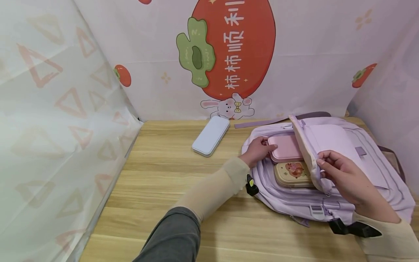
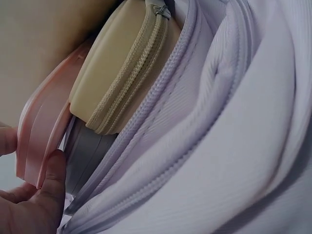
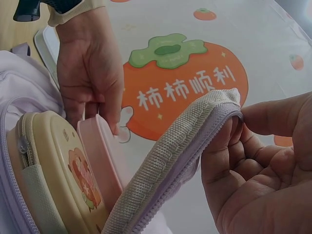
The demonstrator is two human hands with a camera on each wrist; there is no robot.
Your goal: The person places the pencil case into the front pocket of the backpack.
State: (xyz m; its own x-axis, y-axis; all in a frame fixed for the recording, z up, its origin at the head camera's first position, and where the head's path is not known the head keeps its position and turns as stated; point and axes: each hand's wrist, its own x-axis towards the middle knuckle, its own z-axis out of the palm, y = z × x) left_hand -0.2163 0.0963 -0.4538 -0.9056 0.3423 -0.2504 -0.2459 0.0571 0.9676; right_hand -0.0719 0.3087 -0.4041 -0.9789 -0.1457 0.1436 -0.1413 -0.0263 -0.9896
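A lilac backpack (image 1: 347, 145) lies on the wooden table with its zipped pocket open. My left hand (image 1: 258, 151) pinches the end of a pink case (image 1: 285, 147) in the pocket opening; thumb and fingers also show on it in the left wrist view. Beside it sits a cream zipped case (image 1: 291, 174) with a printed picture. Between the thumb and fingers of my right hand (image 1: 342, 174) is the edge of the pocket flap (image 3: 170, 156), lifted up. Under the cream case, a dark grey thing (image 2: 87, 151) shows in the left wrist view, mostly hidden.
A pale blue flat case (image 1: 211, 135) lies on the table (image 1: 157, 174) left of the backpack. A purple strap (image 1: 258, 123) stretches along the table's back edge. Printed cloth (image 1: 157, 87) hangs behind and at the sides.
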